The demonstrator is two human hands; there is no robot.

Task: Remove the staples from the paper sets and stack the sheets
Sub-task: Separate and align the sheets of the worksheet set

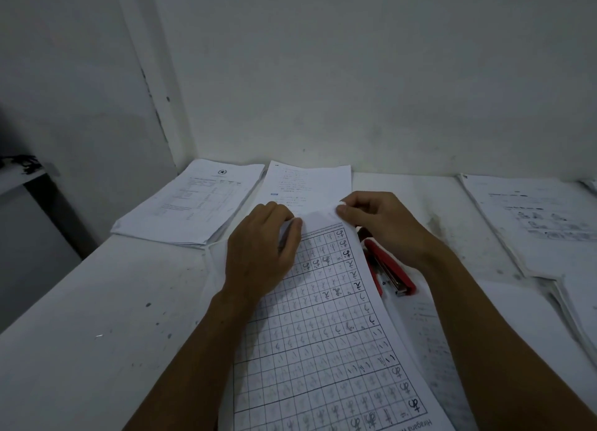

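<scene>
Single head-worn view, looking forward and steeply down over a white table (97, 301) toward its far edge, where a wall (355, 75) rises. Close range: both forearms enter from the bottom edge. Wide-angle lens bends the table's left edge.

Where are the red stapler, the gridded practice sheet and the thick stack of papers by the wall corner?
red stapler (389, 270): head view, middle of its red body.
gridded practice sheet (326, 337): head view, centre of the grid.
thick stack of papers (193, 204): head view, top sheet's middle.
</scene>
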